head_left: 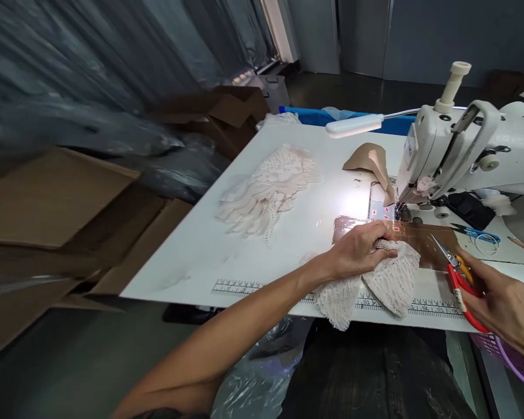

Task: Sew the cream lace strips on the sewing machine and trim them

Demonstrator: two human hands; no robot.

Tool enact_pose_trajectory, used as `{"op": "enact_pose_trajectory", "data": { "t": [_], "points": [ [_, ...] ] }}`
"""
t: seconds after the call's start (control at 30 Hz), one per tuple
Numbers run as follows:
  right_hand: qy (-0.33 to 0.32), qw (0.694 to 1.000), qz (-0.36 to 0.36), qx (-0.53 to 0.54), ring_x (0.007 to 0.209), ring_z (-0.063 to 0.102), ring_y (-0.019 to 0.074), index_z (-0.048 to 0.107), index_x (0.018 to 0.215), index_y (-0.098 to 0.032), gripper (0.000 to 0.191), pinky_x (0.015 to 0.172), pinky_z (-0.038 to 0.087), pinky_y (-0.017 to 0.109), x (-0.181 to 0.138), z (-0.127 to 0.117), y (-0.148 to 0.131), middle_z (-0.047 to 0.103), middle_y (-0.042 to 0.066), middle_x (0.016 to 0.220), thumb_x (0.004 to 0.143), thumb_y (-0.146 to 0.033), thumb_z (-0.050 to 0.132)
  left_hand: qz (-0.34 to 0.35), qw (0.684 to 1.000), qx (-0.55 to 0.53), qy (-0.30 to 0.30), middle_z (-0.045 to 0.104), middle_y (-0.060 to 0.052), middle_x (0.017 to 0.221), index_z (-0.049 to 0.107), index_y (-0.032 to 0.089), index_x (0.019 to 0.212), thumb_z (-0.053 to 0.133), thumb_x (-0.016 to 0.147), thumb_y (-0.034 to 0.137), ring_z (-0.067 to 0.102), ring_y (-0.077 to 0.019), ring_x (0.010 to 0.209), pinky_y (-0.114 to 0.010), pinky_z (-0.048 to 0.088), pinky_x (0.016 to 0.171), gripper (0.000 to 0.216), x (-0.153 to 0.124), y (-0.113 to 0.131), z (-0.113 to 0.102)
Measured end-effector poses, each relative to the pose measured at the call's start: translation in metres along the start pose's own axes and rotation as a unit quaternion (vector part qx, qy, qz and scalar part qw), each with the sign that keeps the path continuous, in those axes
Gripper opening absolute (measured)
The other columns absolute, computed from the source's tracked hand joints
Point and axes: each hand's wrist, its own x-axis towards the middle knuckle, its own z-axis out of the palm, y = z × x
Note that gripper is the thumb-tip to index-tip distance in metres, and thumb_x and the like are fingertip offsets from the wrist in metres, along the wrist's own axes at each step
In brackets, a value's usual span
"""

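While the left hand (361,249) presses down with fingers curled over a cream lace piece (378,286), that piece lies at the near edge of the white table (192,256), partly draped over the printed ruler strip (253,287) and hanging off at 6 o'clock. The right hand (504,305) is clenched around red-handled snips (456,279), whose blades point toward 10 o'clock, tips just beside the lace but apart from it. A brown taped patch (423,233) sits on the table directly at 12 o'clock of the lace. The white sewing machine (463,151) stands at 1 o'clock of the left hand, with a tan fabric piece (373,163) lying against its needle area. A lamp bar (353,125) reaches over the table beyond it. A stack of lace pieces (268,192) rests well apart at 10 o'clock of the held piece. Blue-handled scissors (478,234) lie on the machine bed at 12 o'clock of the right hand. A purple basket (513,361) shows below the right wrist. Cardboard boxes (56,203) stand off the table at 9 o'clock.
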Motion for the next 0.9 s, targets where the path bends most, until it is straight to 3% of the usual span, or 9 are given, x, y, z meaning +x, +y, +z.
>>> {"op": "enact_pose_trajectory", "data": {
  "t": [0.13,0.37,0.77,0.9],
  "points": [
    [-0.035,0.995,-0.082,-0.048,0.039,0.055,0.0157,0.059,0.109,-0.016,0.03,0.04,0.034,0.027,0.021,0.009,-0.027,0.072,0.004,0.073,0.09,-0.029,0.04,0.006,1.0,0.0,-0.002,0.069,-0.001,0.077,0.065,0.013,0.085,0.076,0.082,0.03,0.061,-0.0107,0.065,-0.023,0.05,0.062,0.021,0.0,-0.002,0.0],
    [-0.051,0.99,-0.107,-0.082,0.042,0.056,0.0162,0.059,0.104,-0.017,0.025,0.041,0.028,0.028,0.029,0.015,-0.034,0.071,0.002,0.073,0.089,-0.029,0.044,-0.013,1.0,-0.017,-0.013,0.068,-0.001,0.078,0.065,0.013,0.089,0.075,0.083,0.025,0.058,-0.0092,0.062,-0.021,0.049,0.06,0.017,-0.001,-0.003,-0.001],
    [-0.076,0.99,-0.1,-0.068,0.038,0.052,0.0154,0.059,0.105,-0.018,0.026,0.041,0.021,0.027,0.028,0.015,-0.036,0.067,0.001,0.064,0.093,-0.033,0.041,0.005,1.0,-0.018,-0.012,0.068,-0.001,0.079,0.064,0.013,0.089,0.073,0.084,0.023,0.06,-0.0103,0.065,-0.022,0.05,0.063,0.014,-0.002,-0.004,0.0],
    [-0.139,0.987,-0.031,0.069,0.036,0.049,0.0154,0.06,0.099,-0.02,0.021,0.04,0.028,0.026,0.023,0.015,-0.044,0.06,-0.003,0.052,0.088,-0.03,0.045,-0.004,0.999,-0.03,-0.032,0.069,-0.002,0.084,0.063,0.014,0.09,0.071,0.087,0.027,0.062,-0.0113,0.07,-0.023,0.051,0.065,0.016,-0.002,-0.005,0.0]
  ]
}}
